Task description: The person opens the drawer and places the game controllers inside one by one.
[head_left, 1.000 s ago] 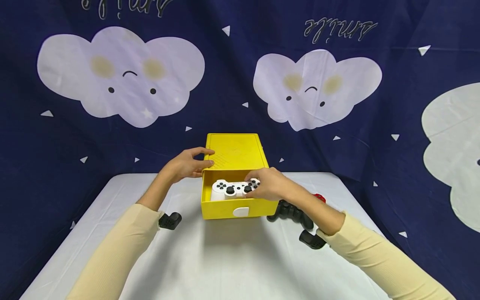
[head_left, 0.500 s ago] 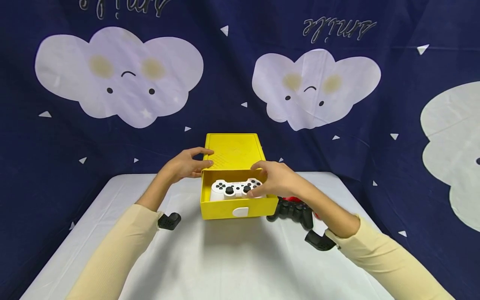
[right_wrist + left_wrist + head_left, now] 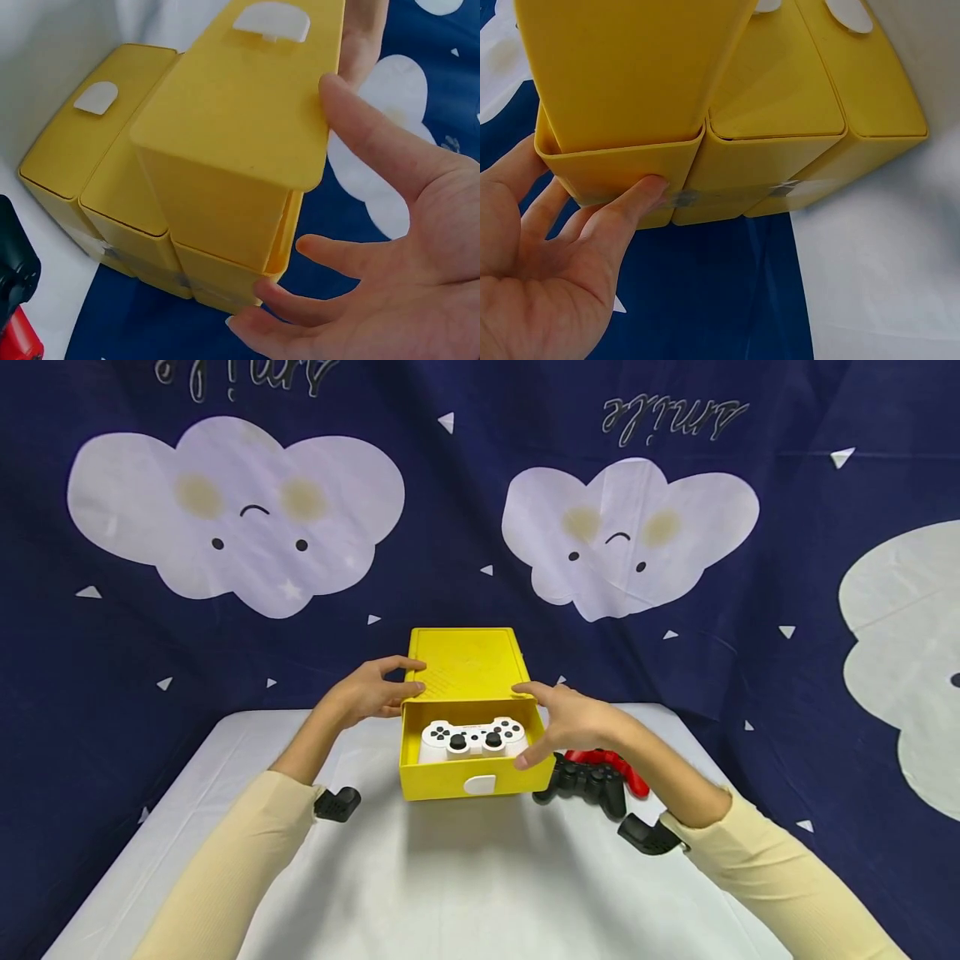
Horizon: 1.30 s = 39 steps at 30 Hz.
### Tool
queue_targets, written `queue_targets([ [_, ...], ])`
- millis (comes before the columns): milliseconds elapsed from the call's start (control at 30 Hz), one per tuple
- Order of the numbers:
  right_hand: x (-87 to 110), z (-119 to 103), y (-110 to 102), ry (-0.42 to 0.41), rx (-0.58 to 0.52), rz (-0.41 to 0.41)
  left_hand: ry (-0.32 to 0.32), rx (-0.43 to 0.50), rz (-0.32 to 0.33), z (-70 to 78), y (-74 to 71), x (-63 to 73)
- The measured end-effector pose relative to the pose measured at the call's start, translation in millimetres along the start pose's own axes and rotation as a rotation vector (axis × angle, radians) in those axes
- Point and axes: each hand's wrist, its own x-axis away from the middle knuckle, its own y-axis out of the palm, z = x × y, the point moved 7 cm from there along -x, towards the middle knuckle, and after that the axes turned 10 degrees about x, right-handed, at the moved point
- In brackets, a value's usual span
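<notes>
In the top drawer (image 3: pixel 436 778) of a yellow drawer cabinet (image 3: pixel 468 660), pulled out toward me, lies a white game controller (image 3: pixel 474 737) with black sticks. My left hand (image 3: pixel 363 691) rests its fingers on the cabinet's top and left side; in the left wrist view one fingertip (image 3: pixel 654 185) presses the casing. At the right, my right hand (image 3: pixel 577 718) is spread around the drawer's side without holding the controller. Its thumb (image 3: pixel 337 101) touches the drawer's front edge in the right wrist view, while its other fingers reach toward the casing.
A black game controller (image 3: pixel 588 783) and a red game controller (image 3: pixel 636 781) lie on the white tabletop (image 3: pixel 465 893), right of the cabinet. Two more yellow drawers with white tabs (image 3: pixel 97 97) sit below the top one. A dark blue cloud-print cloth (image 3: pixel 450 527) hangs behind.
My right hand has let go of the white controller and drawn back to the right, onto the drawer's side. The controller stays in the drawer; my left hand has hardly moved.
</notes>
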Motion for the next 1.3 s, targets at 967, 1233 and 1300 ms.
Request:
queue_targets([
  [967, -5.1, 14.7, 3.7, 0.028, -0.114, 0.082, 0.0, -0.001, 0.009, 1.1, 1.3, 2.2],
  [1233, -9.3, 18.0, 0.8, 0.019, -0.127, 0.169, 0.012, -0.008, -0.008, 0.9, 1.5, 2.7],
  [1300, -10.6, 18.6, 0.2, 0.017, -0.135, 0.185, 0.01, -0.005, -0.007, 0.0, 1.3, 2.4],
])
